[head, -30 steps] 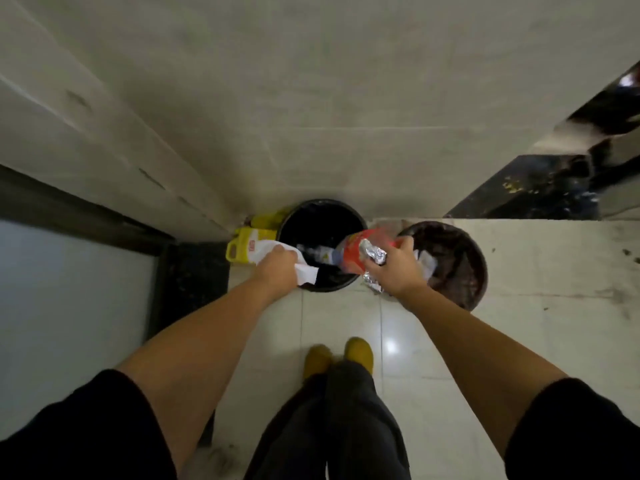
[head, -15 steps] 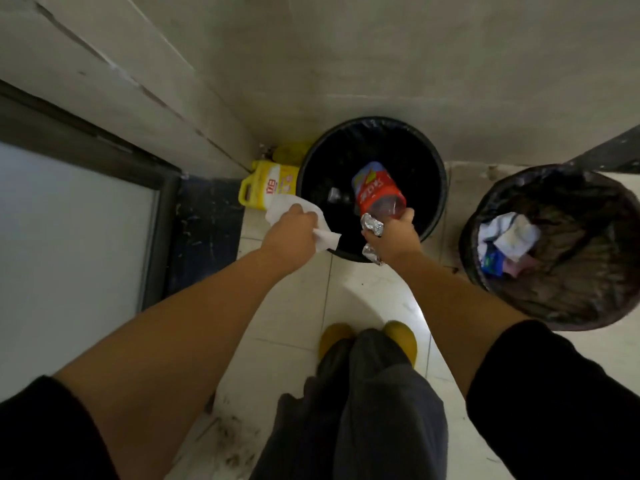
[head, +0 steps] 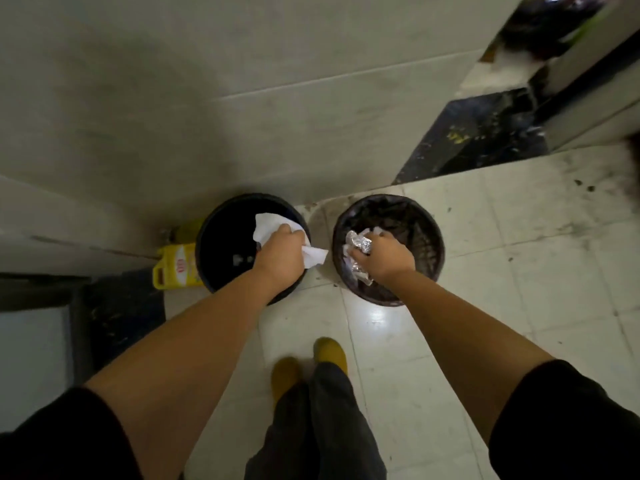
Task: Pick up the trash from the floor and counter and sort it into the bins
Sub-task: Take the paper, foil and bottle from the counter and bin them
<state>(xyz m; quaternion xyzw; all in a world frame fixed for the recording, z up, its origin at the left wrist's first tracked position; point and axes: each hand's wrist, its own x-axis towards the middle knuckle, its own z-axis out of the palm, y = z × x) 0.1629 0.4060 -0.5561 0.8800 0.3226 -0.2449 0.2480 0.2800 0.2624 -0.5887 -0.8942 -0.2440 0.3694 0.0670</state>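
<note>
Two round bins stand side by side against the wall. My left hand (head: 278, 252) grips a white paper tissue (head: 268, 228) over the right part of the black left bin (head: 216, 244). My right hand (head: 384, 256) holds crumpled silver foil (head: 358, 242) over the left part of the bag-lined right bin (head: 427, 233). Some white paper lies inside the right bin, under my hand. The left bin's inside is dark; small pale items show faintly at its bottom.
A yellow plastic jug (head: 178, 268) sits on the floor left of the black bin. A grey tiled wall rises behind both bins. A dark speckled threshold (head: 471, 136) lies at the upper right. My yellow shoes (head: 308, 362) stand on the white floor tiles.
The red-labelled bottle has left my right hand, which has moved from the black bin to over the right bin with the foil. My left hand has shifted over the black bin.
</note>
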